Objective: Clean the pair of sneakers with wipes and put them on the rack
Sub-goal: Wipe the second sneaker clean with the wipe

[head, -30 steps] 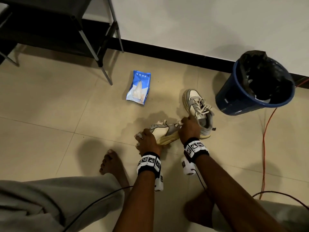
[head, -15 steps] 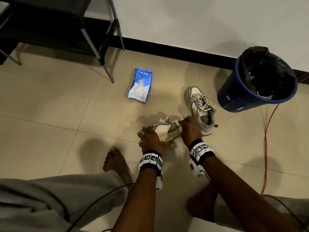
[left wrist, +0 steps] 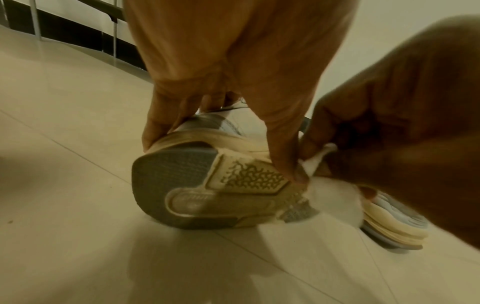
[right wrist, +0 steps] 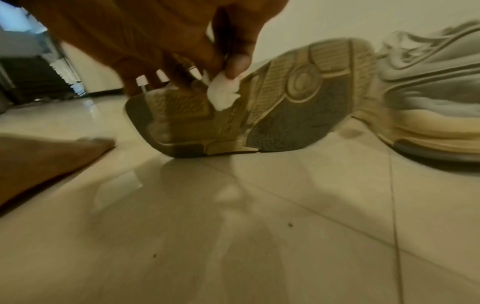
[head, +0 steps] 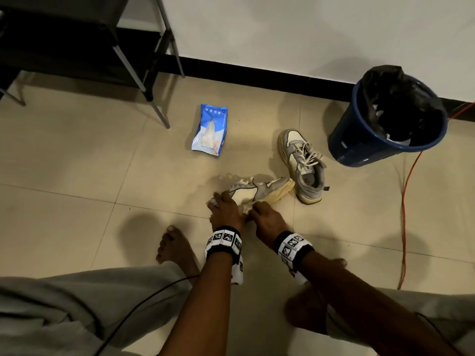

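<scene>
sneaker one (head: pixel 259 192) lies tipped on its side on the floor tiles (head: pixel 77 163), sole facing the person, heel end under the left hand (head: pixel 226 209). upper is cream and grey with loose pale laces; midsole yellowed and grubby. in the left wrist view the heel sole shows a grey rubber block and a cream panel with a squiggly tread pattern; the right wrist view shows a round pivot tread at the forefoot plus dark grey patches. left hand fingers (left wrist: pixel 155 131) curl over the heel, thumb on one side and fingers on the other, gripping it. right hand (head: pixel 267 222) sits just right of the left hand, its fingers (right wrist: pixel 237 65) pinching a crumpled white wipe (right wrist: pixel 223 93) against the sole near mid-foot; thumb presses the wad onto the tread.

sneaker two (head: pixel 302 164) stands upright on the floor just beyond the right hand fingers, toe pointing away, same grey and cream colours, laces tied loosely, dirty yellowed sole edge; it touches or nearly touches the toe of sneaker one, can't tell which. wipes pack (head: pixel 209 131), blue, flap open with a wipe poking out, lies well beyond the left hand fingers. black rack (head: pixel 77 42) stands further off past the pack. blue bin (head: pixel 385 124) with black liner sits beyond and right of the right hand, orange cable (head: pixel 404 214) running beside it.
</scene>
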